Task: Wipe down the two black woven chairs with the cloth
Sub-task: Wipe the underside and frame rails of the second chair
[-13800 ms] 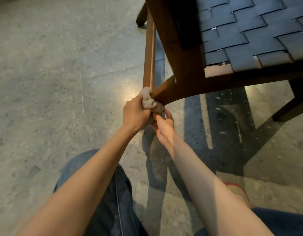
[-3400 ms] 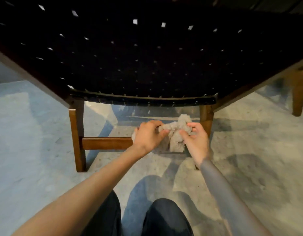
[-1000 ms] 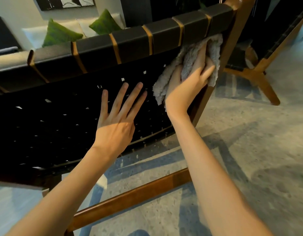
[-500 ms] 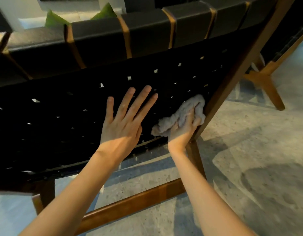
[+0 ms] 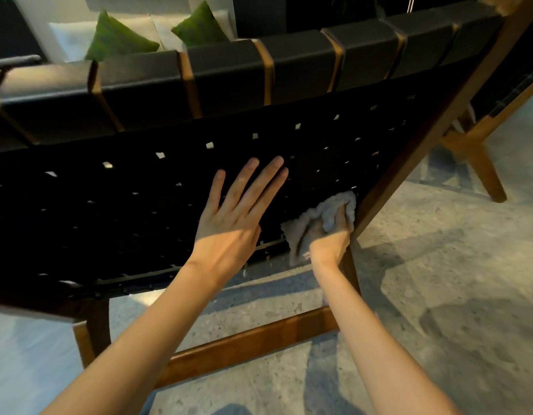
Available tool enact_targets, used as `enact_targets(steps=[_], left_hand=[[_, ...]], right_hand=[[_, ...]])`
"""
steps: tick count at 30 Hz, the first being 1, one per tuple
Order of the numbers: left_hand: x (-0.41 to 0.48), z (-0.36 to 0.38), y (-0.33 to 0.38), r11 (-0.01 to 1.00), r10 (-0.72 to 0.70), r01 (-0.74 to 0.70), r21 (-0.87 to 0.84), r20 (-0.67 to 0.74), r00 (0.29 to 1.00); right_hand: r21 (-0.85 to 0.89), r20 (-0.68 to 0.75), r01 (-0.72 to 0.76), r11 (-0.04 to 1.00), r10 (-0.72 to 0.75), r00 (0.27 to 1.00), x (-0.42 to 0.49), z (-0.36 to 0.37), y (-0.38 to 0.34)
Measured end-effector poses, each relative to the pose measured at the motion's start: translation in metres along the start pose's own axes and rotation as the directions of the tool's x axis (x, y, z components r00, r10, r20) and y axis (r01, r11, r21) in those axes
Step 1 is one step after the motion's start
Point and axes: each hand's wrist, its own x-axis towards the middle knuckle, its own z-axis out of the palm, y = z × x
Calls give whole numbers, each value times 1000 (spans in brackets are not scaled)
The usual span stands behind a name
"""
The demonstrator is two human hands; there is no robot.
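Black woven webbing fills most of the view: the rear face of the nearer chair (image 5: 115,223), tilted back on its brown wooden frame over a pale speckled floor (image 5: 438,295). This backrest looks to be the part being worked on now, and the wiping has reached its lower right corner, so the wide stretch of weave to the left probably needs a pass yet, though no dust or damp shows which strips are done. The second chair (image 5: 471,145) stands just beyond to the right, with only its splayed legs and a sliver of weave in view; neither hand is near it, and whether it has been wiped cannot be told, so I would count it as outstanding. The left hand (image 5: 229,226) lies flat on the weave near the middle, fingers straight and spread, holding nothing, likely steadying the back. The right hand (image 5: 329,244) presses low against the webbing, fingers curled into the cloth (image 5: 316,218), which is bunched in its grasp and sits touching the weave right beside the wooden side rail (image 5: 408,163)
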Motion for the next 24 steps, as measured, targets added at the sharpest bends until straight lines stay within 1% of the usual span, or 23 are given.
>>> enact_targets(steps=[2,4,6,8,10,12,16,20,22,24], left_hand=[[-2,-9,-1,997,-35,36,-71,8,999],[-4,-18,-4,992,-66,67,-109,14,998],[-6,-25,-9,989,-88,89,-115,21,996],[-7,-30,-12,990,-101,103,-100,24,995],[-7,-34,-13,987,-121,123,-106,27,992],[-8,-37,-14,982,-141,143,-126,25,990],[-7,-39,-14,978,-144,144,-153,7,990],[-5,-36,-15,980,-130,126,-154,-15,991],[-4,-32,-14,983,-117,113,-143,-20,993],[-4,-26,-14,988,-101,99,-119,-12,995]], right_hand=[[129,-5,20,991,-19,1000,-5,-7,-18],[224,-45,97,970,-90,995,-14,-16,-45],[229,-95,220,948,-203,974,-25,-26,-73],[204,-145,354,913,-330,933,-32,-37,-99],[211,-201,442,872,-404,892,-35,-45,-125],[242,-231,499,832,-450,863,-34,-51,-145],[261,-225,532,806,-485,845,-28,-52,-161],[179,-295,582,793,-521,801,-26,-45,-160],[126,-295,577,807,-524,799,-22,-38,-156],[114,-298,562,819,-512,806,-17,-29,-149]])
